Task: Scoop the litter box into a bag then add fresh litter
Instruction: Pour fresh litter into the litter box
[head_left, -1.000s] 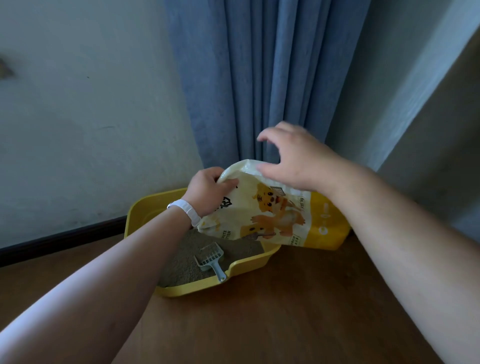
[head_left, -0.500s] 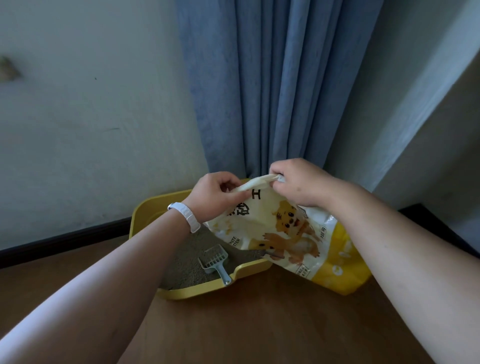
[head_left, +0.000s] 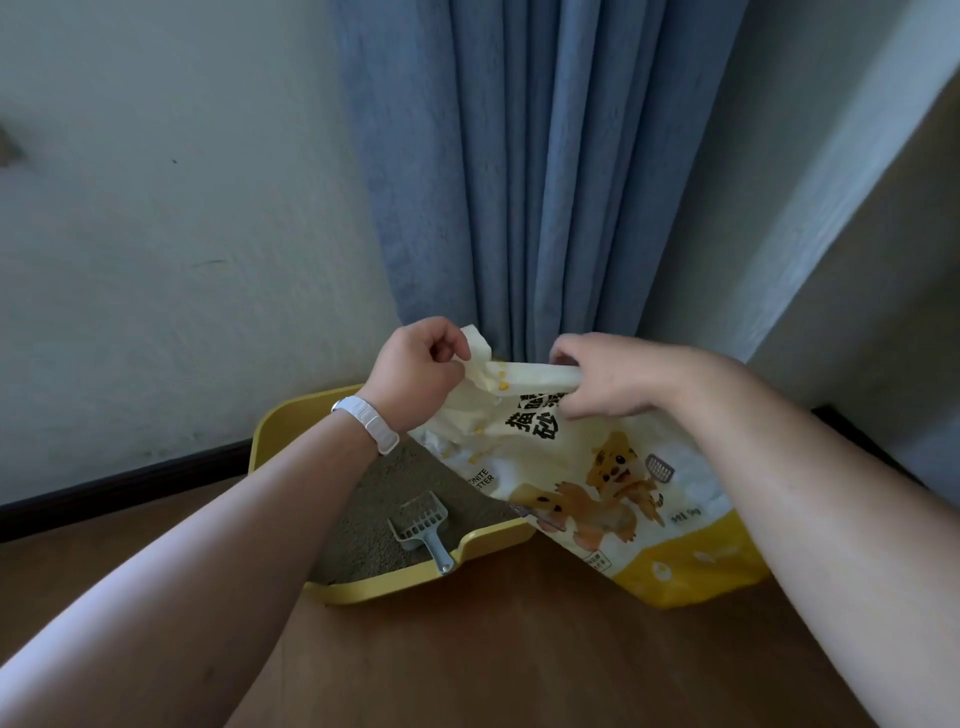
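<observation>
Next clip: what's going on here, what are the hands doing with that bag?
A person is working at the top of a litter bag. The left hand pinches a loose corner flap and the right hand grips the top edge. The bag leans over the right side of the yellow litter box. Nothing is pouring. A grey scoop lies on the litter, its handle on the front rim.

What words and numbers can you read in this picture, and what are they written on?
"ONITE" above "TTER": on the litter bag, near its left fold; the first letters of both words are hidden.
"猫" and "砂": big black characters near the bag's top; the others are covered by the right hand.
Small number beside the cartoon cat: too blurred to read.
Small print box near the yellow bottom band: too small to read.
</observation>
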